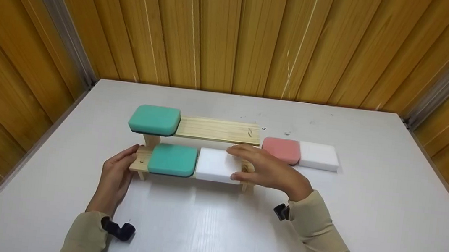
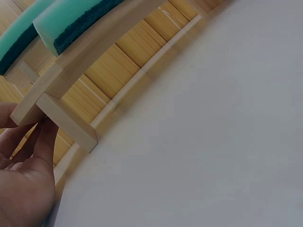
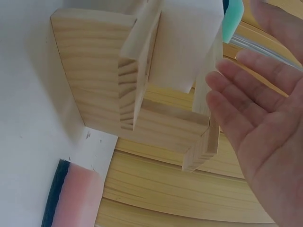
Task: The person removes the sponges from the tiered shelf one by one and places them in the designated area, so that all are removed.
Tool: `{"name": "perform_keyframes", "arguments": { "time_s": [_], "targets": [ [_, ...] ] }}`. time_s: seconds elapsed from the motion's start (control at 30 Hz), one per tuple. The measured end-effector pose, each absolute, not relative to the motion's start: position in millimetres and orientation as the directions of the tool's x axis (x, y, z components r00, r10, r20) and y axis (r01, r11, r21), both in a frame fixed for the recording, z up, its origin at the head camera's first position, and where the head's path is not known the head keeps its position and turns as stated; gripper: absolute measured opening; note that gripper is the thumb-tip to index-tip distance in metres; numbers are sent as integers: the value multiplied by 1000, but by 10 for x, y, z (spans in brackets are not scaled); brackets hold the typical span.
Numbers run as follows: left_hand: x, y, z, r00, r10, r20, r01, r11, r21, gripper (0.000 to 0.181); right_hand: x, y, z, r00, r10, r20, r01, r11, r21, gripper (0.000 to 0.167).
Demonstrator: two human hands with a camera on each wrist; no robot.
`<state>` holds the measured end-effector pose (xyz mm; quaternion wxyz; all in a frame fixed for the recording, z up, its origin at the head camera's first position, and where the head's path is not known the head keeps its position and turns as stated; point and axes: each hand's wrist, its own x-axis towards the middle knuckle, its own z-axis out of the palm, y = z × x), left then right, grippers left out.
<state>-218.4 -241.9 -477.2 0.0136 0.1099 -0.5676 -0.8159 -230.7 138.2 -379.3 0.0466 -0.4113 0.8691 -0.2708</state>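
A two-step wooden rack (image 1: 217, 129) stands on the white table. My left hand (image 1: 114, 174) pinches the left end of its lower step, thumb above and fingers beneath in the left wrist view. On that step a green sponge (image 1: 173, 160) with a dark underside lies beside a white sponge (image 1: 215, 165). Over the right part of the white sponge hovers my right hand (image 1: 272, 169); the right wrist view shows its fingers (image 3: 251, 90) extended, with a gap to the white block. Another green sponge (image 1: 155, 119) sits at the left of the upper step.
To the right of the rack, a pink sponge (image 1: 282, 150) and a second white sponge (image 1: 319, 156) lie side by side on the table (image 1: 203, 233). Wood-look panels (image 1: 235, 34) wall the table's back and sides.
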Motion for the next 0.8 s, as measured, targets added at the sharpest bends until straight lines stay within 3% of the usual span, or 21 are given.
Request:
{"name": "perform_keyframes", "arguments": {
  "time_s": [0.43,0.8],
  "targets": [
    [-2177,-2424,-4760,-972,-156,-177,-114,-344,932,46,-2325,1277,-3851,-635,-755,166,-728,513,-454,62],
    [-2179,-2419,-4759,-971,-166,-173,-110,-334,936,46,-2319,1229,-3889,-678,-732,70,-672,579,-461,66]
  ]
}}
